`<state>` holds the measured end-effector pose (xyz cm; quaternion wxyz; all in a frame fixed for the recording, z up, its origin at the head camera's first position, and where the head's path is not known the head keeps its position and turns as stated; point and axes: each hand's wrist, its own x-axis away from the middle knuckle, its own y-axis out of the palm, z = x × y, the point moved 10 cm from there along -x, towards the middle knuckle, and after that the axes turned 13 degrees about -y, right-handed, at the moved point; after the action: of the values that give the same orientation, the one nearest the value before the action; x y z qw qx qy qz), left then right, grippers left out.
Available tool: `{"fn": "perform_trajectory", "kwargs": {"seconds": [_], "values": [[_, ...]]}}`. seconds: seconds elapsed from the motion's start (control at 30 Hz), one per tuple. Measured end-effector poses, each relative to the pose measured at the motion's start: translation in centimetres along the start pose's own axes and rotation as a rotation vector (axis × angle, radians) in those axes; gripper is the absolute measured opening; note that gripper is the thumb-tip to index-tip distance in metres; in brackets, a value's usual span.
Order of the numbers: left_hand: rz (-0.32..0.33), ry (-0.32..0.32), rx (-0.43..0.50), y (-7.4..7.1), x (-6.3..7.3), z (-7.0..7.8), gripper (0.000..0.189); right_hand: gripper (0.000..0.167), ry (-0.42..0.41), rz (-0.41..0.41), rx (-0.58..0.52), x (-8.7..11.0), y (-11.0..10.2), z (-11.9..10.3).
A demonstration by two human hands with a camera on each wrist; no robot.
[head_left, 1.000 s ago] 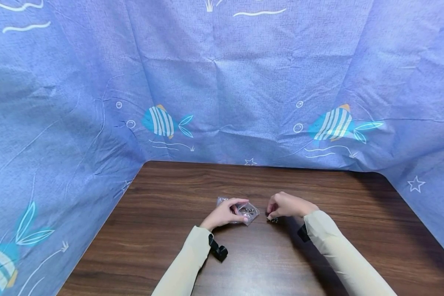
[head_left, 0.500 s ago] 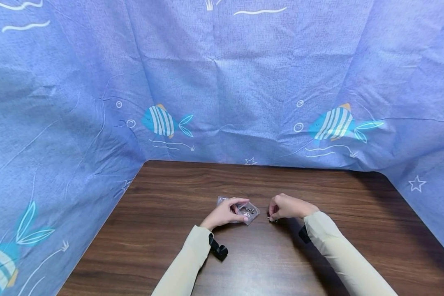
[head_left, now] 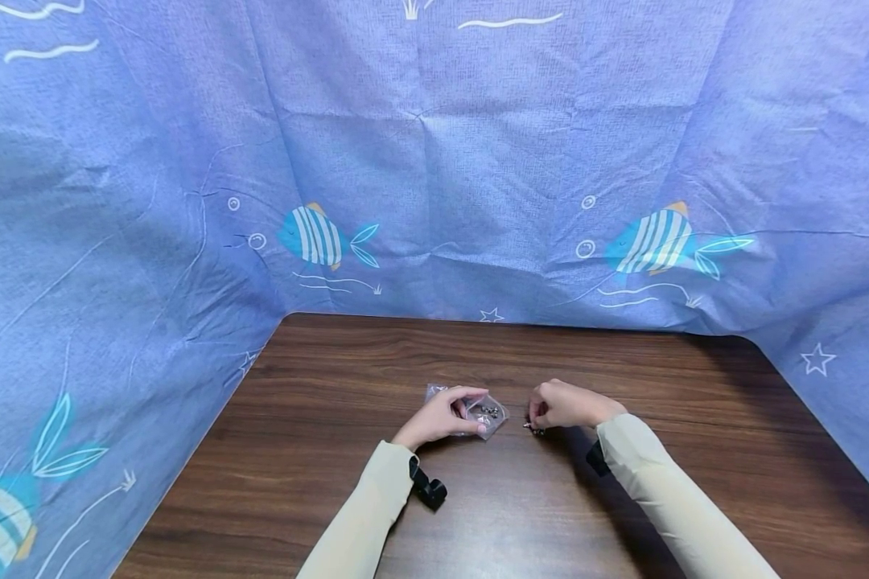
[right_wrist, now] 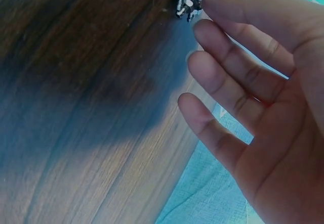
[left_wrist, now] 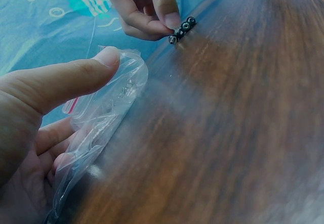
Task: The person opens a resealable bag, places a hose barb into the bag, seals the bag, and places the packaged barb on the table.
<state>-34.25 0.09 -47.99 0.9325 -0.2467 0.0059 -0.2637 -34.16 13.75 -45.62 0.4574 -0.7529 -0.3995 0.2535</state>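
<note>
My left hand (head_left: 438, 420) holds a small clear zip bag (left_wrist: 114, 95) by its mouth, thumb on one side and fingers on the other, keeping the mouth spread. Through the plastic in the head view, several small shiny metal pieces (head_left: 489, 412) show inside. To the right, my right hand (head_left: 566, 403) bends down to a little pile of dark metal screws (left_wrist: 182, 30) on the table. Its thumb and forefinger tips pinch at the pile's edge, while the other fingers stay loosely bent in the right wrist view. Exactly which screw lies between the fingertips is hidden.
The brown wood-grain table (head_left: 333, 482) lies under both hands. A blue cloth with fish prints (head_left: 434, 161) hangs behind it and along its sides. Each wrist carries a black strap-on camera mount (head_left: 429, 487).
My right hand has shifted slightly right at the pile, its fingertips working among the screws. The left hand and the bag have stayed where they were.
</note>
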Motion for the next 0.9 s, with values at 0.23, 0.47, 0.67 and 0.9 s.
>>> {"fn": "perform_trajectory", "kwargs": {"seconds": [0.23, 0.47, 0.67, 0.9], "values": [[0.019, -0.011, -0.002, 0.1, -0.7, -1.4, 0.061, 0.015, -0.019, -0.004, -0.009, 0.0, -0.2, -0.2], [0.028, -0.007, 0.017, -0.1, -1.0, -1.9, 0.059, 0.013, -0.024, 0.005, 0.018, -0.1, -0.7, -0.4], [0.034, -0.001, -0.002, -0.1, -0.9, -1.9, 0.059, 0.01, -0.032, 0.024, 0.048, -0.3, -1.3, -0.9], [0.031, -0.006, 0.012, -0.1, -0.9, -1.9, 0.059, 0.009, -0.036, 0.029, 0.062, -0.9, -1.7, -1.2]]}}
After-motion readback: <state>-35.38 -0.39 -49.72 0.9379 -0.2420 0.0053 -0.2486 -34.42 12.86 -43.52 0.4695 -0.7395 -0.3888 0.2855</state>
